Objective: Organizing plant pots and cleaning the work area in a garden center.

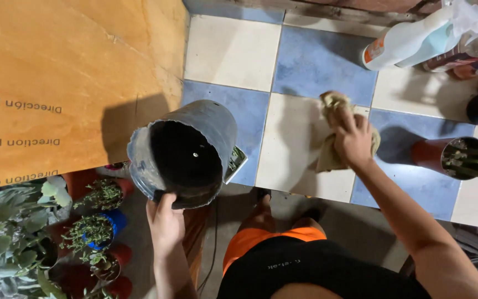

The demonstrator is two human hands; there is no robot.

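My left hand [164,221] grips the rim of an empty black plastic pot [183,152], held tilted with its dark opening toward me, above the edge of the tiled counter. My right hand [352,135] presses a crumpled beige cloth [333,149] flat on the blue-and-cream tiled surface [233,52]. The cloth bunches up past my fingers at the far end. The two hands are well apart, the pot to the left of the cloth.
A large orange cardboard sheet [56,72] leans at left. A red pot with green stems [452,158] stands right of the cloth. A white spray bottle [410,41] and other containers lie at top right. Small potted plants [92,230] crowd the floor at lower left.
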